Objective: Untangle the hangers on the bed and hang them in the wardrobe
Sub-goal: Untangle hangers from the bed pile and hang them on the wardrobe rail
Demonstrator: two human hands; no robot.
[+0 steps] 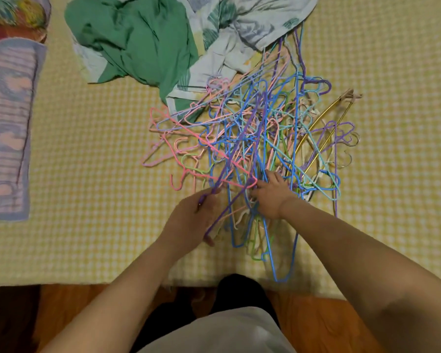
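A tangled heap of several thin wire hangers [265, 138], pink, blue, purple, green, teal and gold, lies on the bed with the yellow checked cover [92, 174]. My left hand [191, 220] grips a purple hanger [229, 200] at the near edge of the heap. My right hand [271, 197] is dug into the heap beside it, fingers curled among the blue and pink wires; which hanger it holds is hidden. No wardrobe is in view.
A crumpled green and leaf-print cloth [148, 39] lies at the back, touching the heap. A striped folded blanket [8, 123] sits at the left edge. The bed's near edge [112, 281] borders a wooden floor [329, 322].
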